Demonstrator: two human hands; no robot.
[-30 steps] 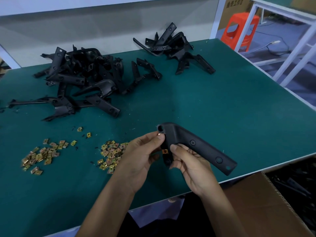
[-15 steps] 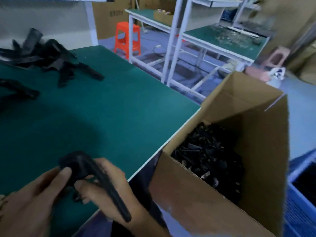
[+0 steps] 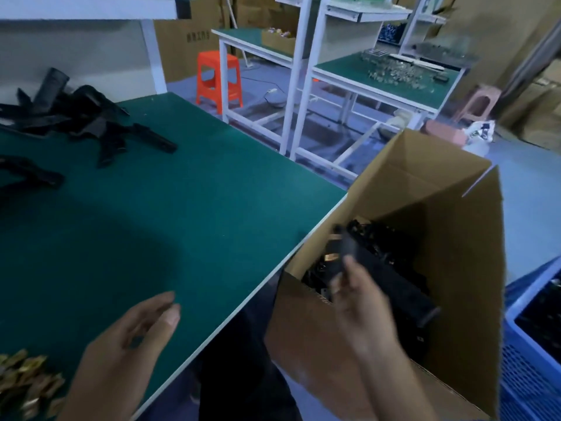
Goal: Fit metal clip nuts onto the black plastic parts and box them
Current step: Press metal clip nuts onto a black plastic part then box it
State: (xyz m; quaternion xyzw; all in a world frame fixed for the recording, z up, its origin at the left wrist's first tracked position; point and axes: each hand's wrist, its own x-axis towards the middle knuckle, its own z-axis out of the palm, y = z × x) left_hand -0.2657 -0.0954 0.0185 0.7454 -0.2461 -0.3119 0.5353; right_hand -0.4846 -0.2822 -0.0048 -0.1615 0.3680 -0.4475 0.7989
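Fingers (image 3: 352,268) of our right hand (image 3: 361,302) grasp a part (image 3: 394,288) over the box (image 3: 470,253), lower right; left hand (image 3: 127,344) hangs released over the counter (image 3: 182,208).

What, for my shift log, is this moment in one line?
step: boxing | right hand: holds part over box | left hand: open, over table | nuts: on table

Dark green table (image 3: 182,208) with a pale edge; matte black plastic parts (image 3: 91,123); brassy gold clip nuts (image 3: 27,381). The cardboard box (image 3: 461,253) is plain brown, its contents black, as is the held part (image 3: 403,290). Bright orange stool (image 3: 218,77); blue crate (image 3: 528,375) with a perforated grid pattern.
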